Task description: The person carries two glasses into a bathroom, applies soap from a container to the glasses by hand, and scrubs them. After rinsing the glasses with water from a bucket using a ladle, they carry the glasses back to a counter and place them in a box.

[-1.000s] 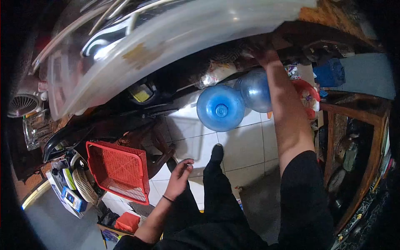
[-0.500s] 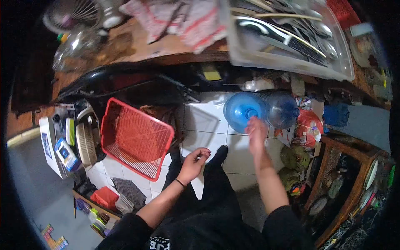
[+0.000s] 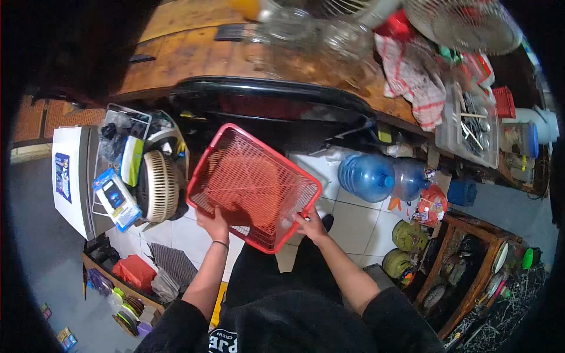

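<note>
You've got the red mesh basket (image 3: 254,187) in both hands, held in front of you above the tiled floor (image 3: 353,223), just below the edge of the wooden counter (image 3: 194,59). It's tilted, open side toward you.

Left hand (image 3: 213,223) grips the near-left rim, fingers curled over the edge. Right hand (image 3: 311,225) grips the near-right rim, fingers closed on it, thumb on top. Both holds sit along the same near side, so the far corner hangs unsupported.

To handle it well:
- Keep the grip on the solid rim, not the mesh. From the look of it the mesh will flex and pinch.
- If you need it level, slide one hand toward a side rim so the load is split across the basket, not all on one edge.
- Watch the far corner. It's near the black curved bar (image 3: 265,94) under the counter; tilting further up likely knocks it.
- Left side is tight too: a beige fan (image 3: 158,186) and boxed items (image 3: 116,197) sit just beside the basket's left edge. Swing right, not left.
- Blue water jugs (image 3: 368,175) lie on the floor to the right, clear of the basket for now.
- Can't tell whether anything's inside the basket; it looks empty through the mesh, but treat it as loaded when tipping.
</note>
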Motion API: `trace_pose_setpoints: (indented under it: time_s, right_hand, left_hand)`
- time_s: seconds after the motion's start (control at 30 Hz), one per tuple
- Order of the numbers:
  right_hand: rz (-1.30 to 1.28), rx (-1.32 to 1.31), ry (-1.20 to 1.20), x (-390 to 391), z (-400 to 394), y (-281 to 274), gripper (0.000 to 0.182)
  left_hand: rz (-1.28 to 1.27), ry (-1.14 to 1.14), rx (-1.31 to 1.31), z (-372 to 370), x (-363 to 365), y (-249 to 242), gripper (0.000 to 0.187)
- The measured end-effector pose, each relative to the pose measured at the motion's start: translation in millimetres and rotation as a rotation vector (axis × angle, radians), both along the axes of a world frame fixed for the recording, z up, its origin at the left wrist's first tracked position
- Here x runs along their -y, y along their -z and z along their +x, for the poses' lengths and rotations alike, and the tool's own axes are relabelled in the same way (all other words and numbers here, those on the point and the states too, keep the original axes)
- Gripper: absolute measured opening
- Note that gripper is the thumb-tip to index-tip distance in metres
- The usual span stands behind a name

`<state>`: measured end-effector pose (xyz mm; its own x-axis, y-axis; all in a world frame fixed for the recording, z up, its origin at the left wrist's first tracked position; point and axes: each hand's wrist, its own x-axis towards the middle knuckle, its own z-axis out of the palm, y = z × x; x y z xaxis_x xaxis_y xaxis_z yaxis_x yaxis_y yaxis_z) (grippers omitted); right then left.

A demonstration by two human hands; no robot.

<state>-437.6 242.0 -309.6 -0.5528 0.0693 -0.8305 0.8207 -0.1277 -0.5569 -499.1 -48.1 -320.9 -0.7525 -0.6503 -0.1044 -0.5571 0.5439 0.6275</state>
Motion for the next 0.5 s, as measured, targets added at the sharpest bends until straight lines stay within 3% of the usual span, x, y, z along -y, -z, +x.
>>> trace_pose_setpoints:
  time_s: [0.03,0.07,0.1,0.17,0.2,0.23,0.3,0.33,0.4,0.5]
  right_hand:
    - [0.007,-0.006,-0.004,5.1,5.2,14.9,0.064]
    - [0.188,-0.162,-0.066,6.4,19.2,43.3,0.066]
    - [0.37,-0.319,-0.128,7.6,23.6,53.7,0.07]
    - [0.297,-0.251,-0.058,4.2,9.6,1.7,0.072]
    - [0.292,-0.241,-0.057,-5.0,14.9,-10.7,0.072]
    - [0.313,-0.284,-0.089,-17.0,17.9,-20.1,0.072]
    - [0.228,-0.275,-0.038,-41.6,14.3,-54.0,0.066]
    - [0.119,-0.22,0.045,-49.1,6.1,-93.8,0.06]
    - [0.165,-0.314,-0.044,-55.9,-16.1,-162.3,0.061]
    - [0.066,-0.246,-0.116,-58.1,-43.1,-227.3,0.064]
  left_hand:
    - [0.118,0.117,0.057,-3.0,16.6,3.5,0.07]
    - [0.358,0.071,-0.067,-8.2,13.0,-15.7,0.071]
    - [0.369,0.07,-0.076,-8.5,23.9,-13.9,0.071]
    - [0.61,-0.142,0.108,-3.4,44.1,-0.1,0.065]
    - [0.664,-0.177,0.389,-22.6,29.8,-65.9,0.055]
    - [0.675,-0.172,0.379,-19.5,37.6,-73.9,0.055]
    - [1.132,-0.052,0.393,3.9,54.8,-90.1,0.047]
    - [1.139,-0.048,0.387,9.7,58.5,-108.2,0.047]
    - [1.466,-0.025,0.446,14.1,62.7,-163.1,0.045]
    - [1.386,0.09,0.415,19.5,76.2,-209.2,0.047]
